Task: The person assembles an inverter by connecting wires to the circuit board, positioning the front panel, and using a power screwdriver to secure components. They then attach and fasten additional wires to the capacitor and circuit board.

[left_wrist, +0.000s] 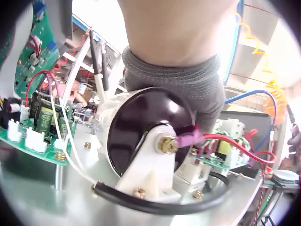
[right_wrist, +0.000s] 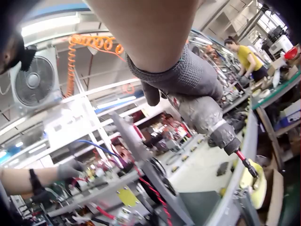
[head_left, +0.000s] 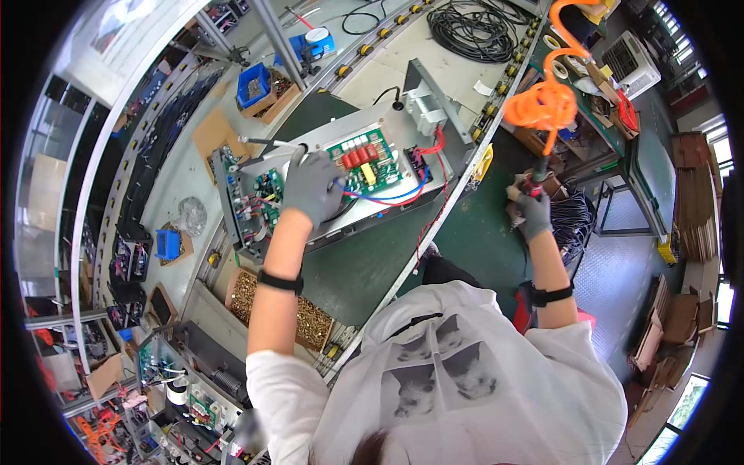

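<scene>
My gloved left hand [head_left: 314, 186] is over an open metal chassis [head_left: 310, 242], beside a green circuit board [head_left: 364, 161] with red and yellow parts. Blue and red wires [head_left: 403, 199] run right from near its fingers. In the left wrist view, the left hand [left_wrist: 176, 84] is behind a black-capped cylinder [left_wrist: 141, 127] on a white bracket [left_wrist: 157, 176]; its fingertips are hidden, and I cannot tell what they hold. Off the bench's right side, my gloved right hand [head_left: 535, 213] grips an air screwdriver [right_wrist: 202, 115], its bit [right_wrist: 247, 165] pointing down and away.
An orange coiled hose [head_left: 542, 105] hangs above the right hand. Blue bins [head_left: 252, 85] and a box of brass-coloured fasteners [head_left: 310, 314] flank the chassis. Black cable coils [head_left: 477, 31] lie at the back. A twisted red wire [head_left: 434, 232] dangles over the bench edge.
</scene>
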A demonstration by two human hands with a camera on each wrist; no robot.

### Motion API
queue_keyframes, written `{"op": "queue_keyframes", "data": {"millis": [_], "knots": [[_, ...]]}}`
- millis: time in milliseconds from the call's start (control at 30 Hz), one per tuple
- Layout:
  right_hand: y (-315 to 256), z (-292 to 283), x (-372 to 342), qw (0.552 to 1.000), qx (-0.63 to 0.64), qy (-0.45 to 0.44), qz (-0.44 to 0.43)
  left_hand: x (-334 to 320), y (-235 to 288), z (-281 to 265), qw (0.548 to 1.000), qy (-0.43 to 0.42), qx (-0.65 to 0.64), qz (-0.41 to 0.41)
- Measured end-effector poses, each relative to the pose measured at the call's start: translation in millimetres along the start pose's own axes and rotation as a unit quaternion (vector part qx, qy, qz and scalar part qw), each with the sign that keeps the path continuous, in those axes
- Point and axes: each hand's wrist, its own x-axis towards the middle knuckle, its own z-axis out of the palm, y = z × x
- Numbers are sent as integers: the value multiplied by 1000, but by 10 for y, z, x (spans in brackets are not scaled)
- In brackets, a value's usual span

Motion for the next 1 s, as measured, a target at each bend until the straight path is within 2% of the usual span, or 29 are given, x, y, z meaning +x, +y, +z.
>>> {"op": "queue_keyframes", "data": {"millis": [67,100,167,200,233,300,367,433,467,500,533,567,633,667,733,767,833,867,900,933,967,1000], "knots": [[383,-14,253,999,17,-38,25,-300,9,153,984,175,14,23],[511,-283,505,998,20,-42,53,-242,394,156,988,150,20,14],[749,-285,860,992,-3,-114,52,-325,742,162,951,301,-12,-69],[955,-271,1129,990,-60,-118,42,-421,882,230,943,322,-4,-82],[1064,-268,1257,989,-59,-128,50,-544,1038,334,937,337,1,-96],[1235,-236,1458,989,-19,-127,78,-634,1260,609,967,251,-51,-9],[1590,-332,1673,986,-21,-141,88,-482,1458,902,983,99,-151,-19],[1778,-335,1800,984,-23,-154,91,-324,1491,1453,963,48,-251,-85],[1825,-342,1809,982,-60,-162,80,-194,1553,1504,963,48,-249,-92],[1868,-345,1821,978,-97,-171,68,-51,1602,1546,950,-29,-264,-163],[1893,-333,1835,966,-158,-179,100,79,1657,1595,926,-104,-278,-233],[1920,-334,1829,964,-160,-187,103,183,1698,1710,924,-103,-277,-242],[1893,-296,1765,965,-161,-203,26,366,1757,1879,885,-179,-377,-209],[1873,-271,1742,970,-141,-197,23,415,1806,1887,884,-177,-375,-215],[1900,-327,1788,963,-153,-220,27,506,1931,1680,759,-291,-546,-204],[1917,-364,1792,957,-165,-237,30,450,1957,1676,758,-290,-545,-211],[1933,-367,1791,960,-132,-244,41,354,2014,1512,843,-237,-447,-182],[1945,-374,1784,963,-102,-245,52,295,2024,1312,869,-262,-376,-188],[1953,-369,1786,965,-73,-245,64,276,2082,776,888,-288,-302,-192],[1945,-356,1819,946,128,-212,207,210,2106,402,890,-279,-319,-168],[1961,-361,1819,945,128,-215,211,137,2114,45,891,-271,-335,-144],[1971,-353,1824,964,1,-221,151,70,2106,-332,907,-223,-336,-120]]}}
